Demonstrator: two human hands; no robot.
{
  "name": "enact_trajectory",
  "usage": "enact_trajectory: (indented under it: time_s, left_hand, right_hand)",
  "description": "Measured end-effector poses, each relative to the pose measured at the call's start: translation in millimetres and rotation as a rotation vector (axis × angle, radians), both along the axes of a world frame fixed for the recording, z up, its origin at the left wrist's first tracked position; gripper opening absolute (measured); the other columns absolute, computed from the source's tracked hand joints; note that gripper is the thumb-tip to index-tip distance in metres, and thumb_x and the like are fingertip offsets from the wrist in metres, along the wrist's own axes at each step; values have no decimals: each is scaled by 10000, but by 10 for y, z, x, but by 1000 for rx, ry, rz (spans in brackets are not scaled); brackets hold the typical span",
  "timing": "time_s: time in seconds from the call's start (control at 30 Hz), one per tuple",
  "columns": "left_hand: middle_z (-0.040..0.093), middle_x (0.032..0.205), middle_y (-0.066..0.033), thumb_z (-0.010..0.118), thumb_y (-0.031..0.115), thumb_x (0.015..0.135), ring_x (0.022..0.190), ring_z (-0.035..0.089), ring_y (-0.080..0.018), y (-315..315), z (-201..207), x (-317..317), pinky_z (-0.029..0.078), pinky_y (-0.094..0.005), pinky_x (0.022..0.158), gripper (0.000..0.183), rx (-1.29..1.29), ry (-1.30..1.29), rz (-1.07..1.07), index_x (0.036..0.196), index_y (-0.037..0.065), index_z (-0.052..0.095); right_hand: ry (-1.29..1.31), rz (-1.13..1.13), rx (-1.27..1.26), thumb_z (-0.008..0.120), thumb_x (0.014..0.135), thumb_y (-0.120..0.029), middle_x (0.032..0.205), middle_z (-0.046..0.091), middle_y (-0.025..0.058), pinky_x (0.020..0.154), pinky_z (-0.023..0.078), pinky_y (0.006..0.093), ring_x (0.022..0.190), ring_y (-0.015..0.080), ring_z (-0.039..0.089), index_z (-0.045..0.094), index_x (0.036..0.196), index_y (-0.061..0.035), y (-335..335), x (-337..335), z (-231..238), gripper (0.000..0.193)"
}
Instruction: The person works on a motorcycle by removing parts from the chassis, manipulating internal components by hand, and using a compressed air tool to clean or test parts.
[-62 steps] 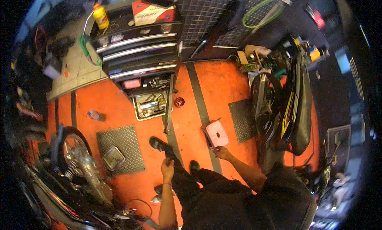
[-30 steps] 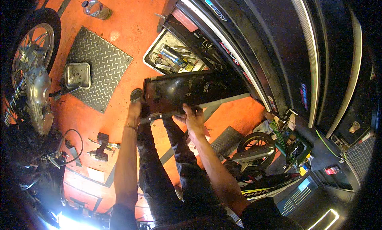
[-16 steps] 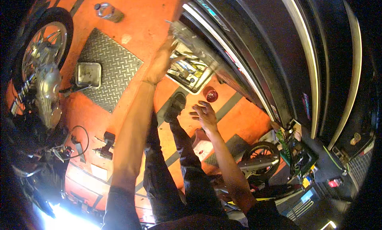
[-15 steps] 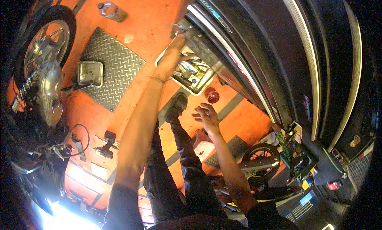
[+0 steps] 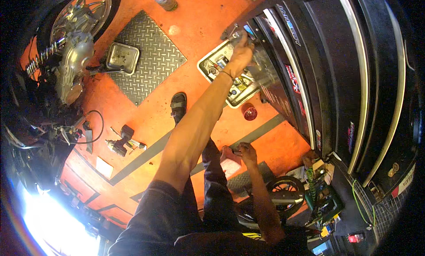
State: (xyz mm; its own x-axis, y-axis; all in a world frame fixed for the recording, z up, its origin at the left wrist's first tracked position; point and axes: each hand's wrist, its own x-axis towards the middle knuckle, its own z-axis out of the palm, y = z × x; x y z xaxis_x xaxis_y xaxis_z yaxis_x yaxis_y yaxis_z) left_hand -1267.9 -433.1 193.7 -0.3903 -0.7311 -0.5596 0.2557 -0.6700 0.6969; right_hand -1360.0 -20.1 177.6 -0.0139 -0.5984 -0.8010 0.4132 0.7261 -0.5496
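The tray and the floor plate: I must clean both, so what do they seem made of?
The tray looks like bare sheet metal, pale and glossy with a rolled rim, possibly steel or aluminium. The floor plate looks like grey metal tread plate: a raised diamond pattern, dull sheen.

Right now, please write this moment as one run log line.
left hand: gripping small metal tool at tool chest | right hand: touching pink-white item | tray of parts: floor

A motorcycle repair workshop: black tool chest (image 5: 336,79), motorcycle wheel (image 5: 77,17), orange floor (image 5: 146,123) with scattered parts.
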Motion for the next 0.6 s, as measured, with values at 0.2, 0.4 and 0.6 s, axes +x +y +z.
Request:
enact_trajectory:
  time_s: [0.2,0.4,0.6]
  left_hand:
    - [577,1190,-241,453,215,914,968,609,-342,158,-97,-16,454,-361,874,667,-227,-424,62,1490,179,118]
    - [542,1161,-324,467,140,839,1074,561,-400,201,314,113,441,-416,906,629,-117,-410,76,1422,14,267]
    - [327,1379,-328,446,93,788,1215,432,-432,270,662,-179,332,-384,1071,690,-186,-430,-3,1404,-94,197]
  right_hand:
    - [124,239,286,670,862,-301,1015,609,89,757,545,380,873,215,634,554,1110,-51,-324,303,202,371]
    - [845,990,-265,577,908,-238,754,566,86,604,485,312,658,203,613,564,991,-17,-1357,503,241,237]
    - [607,1469,-1308,543,877,-243,601,567,160,538,467,412,557,310,577,602,797,-71,-2750,1233,-94,198]
